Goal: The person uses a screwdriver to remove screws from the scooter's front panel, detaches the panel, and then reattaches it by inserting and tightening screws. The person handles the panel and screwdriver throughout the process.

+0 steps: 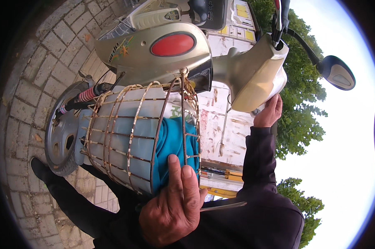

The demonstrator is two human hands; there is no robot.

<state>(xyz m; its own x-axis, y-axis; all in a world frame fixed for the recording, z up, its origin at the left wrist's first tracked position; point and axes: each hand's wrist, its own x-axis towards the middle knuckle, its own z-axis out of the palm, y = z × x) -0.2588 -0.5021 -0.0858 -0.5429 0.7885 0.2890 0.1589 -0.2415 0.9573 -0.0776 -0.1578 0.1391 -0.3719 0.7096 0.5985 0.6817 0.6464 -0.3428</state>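
Observation:
The scooter appears sideways in the picture. My left hand [171, 211], at lower centre, grips the rim of a rusty wire basket [131, 135], its fingertips against teal cloth [164, 141] inside. Pale plastic also shows through the wires. A thin metal strip [222, 206] sticks out to the right beside this hand; what it belongs to is unclear. At upper right, my right hand [268, 110] has its fingers bent against the edge of the beige handlebar cowl [258, 70], partly hidden by it.
The scooter's body [125, 52] with a red reflector, a wheel [65, 145] and a mirror [336, 72] surround the basket. Behind are a dirty white panelled structure [218, 128] and trees. Paving bricks [42, 66] and my dark-clad leg [71, 199] show on the left.

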